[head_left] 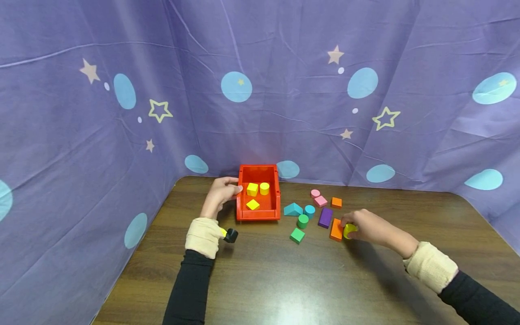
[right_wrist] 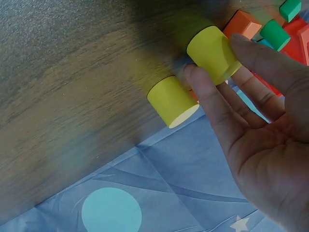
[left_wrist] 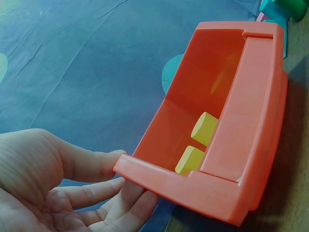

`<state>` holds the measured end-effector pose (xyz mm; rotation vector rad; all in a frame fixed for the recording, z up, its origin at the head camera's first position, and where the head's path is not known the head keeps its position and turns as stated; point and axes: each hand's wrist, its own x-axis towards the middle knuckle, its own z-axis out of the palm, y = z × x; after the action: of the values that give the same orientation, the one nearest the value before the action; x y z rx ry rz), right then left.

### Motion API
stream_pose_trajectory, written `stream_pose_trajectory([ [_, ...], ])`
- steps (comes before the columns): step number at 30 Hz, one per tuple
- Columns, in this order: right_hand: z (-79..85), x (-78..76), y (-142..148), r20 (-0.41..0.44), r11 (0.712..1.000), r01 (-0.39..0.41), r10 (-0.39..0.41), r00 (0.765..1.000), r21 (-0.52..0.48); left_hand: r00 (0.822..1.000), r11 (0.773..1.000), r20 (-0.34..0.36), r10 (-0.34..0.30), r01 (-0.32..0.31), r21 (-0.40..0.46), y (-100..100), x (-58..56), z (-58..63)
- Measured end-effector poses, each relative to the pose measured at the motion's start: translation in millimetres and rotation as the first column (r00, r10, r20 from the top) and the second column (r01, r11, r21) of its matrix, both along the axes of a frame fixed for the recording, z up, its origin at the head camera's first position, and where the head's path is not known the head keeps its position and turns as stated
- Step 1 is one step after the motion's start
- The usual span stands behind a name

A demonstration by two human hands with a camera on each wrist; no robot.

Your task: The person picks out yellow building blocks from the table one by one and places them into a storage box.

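From my station, I have the left hand (head_left: 221, 194) at the nine o'clock side of the red bin (head_left: 258, 218), its thumb on the rim and fingers outside, pinching the wall between them; the gap is just the wall's thickness. The right hand (head_left: 369, 228) has a yellow cylinder (right_wrist: 212, 50) between thumb and fingertips, spread only to its width. Whether its base touches the wooden table (head_left: 268, 280) I can't tell.

In my right wrist view, a second yellow cylinder (right_wrist: 169, 99) sits on the table toward seven o'clock from the gripped one, near the index fingertip.

Back on the head view, a long orange block (head_left: 336, 230) lies at nine o'clock from the gripped cylinder, just beside it; a purple block (head_left: 325, 217) is at ten, a small orange block (head_left: 336, 202) at eleven, and a pink block (head_left: 320, 201) with a pink disc (head_left: 315, 193) between ten and eleven.

Inside the bin I count a yellow cube (head_left: 252, 189) at ten, a short yellow cylinder (head_left: 264, 188) at two and a flat yellow block (head_left: 253, 205) at seven. Outside, around four o'clock from the bin, are a blue wedge (head_left: 293, 209), a blue cylinder (head_left: 309, 211), a green cylinder (head_left: 303, 221) and a green block (head_left: 297, 236). A purple curtain (head_left: 284, 117) hangs at twelve.
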<state>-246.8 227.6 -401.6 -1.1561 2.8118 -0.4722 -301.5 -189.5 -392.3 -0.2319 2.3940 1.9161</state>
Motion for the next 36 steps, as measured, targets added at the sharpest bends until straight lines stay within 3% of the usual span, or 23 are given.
stream_pose_trajectory([
  [10,1.8,-0.6,2.4,0.014,1.000,0.006,-0.006,1.000,-0.007,1.000,1.000,-0.004,0.006,-0.006,-0.030,-1.0,-1.2,-0.8],
  [17,12.4,-0.4,1.9,0.019,0.999,0.040,-0.040,0.999,-0.029,1.000,1.000,0.007,0.002,-0.002,-0.015,-1.0,-1.3,-0.4],
  [36,77.7,-17.2,-28.5,-0.071,0.982,0.105,-0.118,0.990,-0.156,0.999,1.000,0.042,0.002,-0.001,-0.011,-0.4,-2.3,0.3],
])
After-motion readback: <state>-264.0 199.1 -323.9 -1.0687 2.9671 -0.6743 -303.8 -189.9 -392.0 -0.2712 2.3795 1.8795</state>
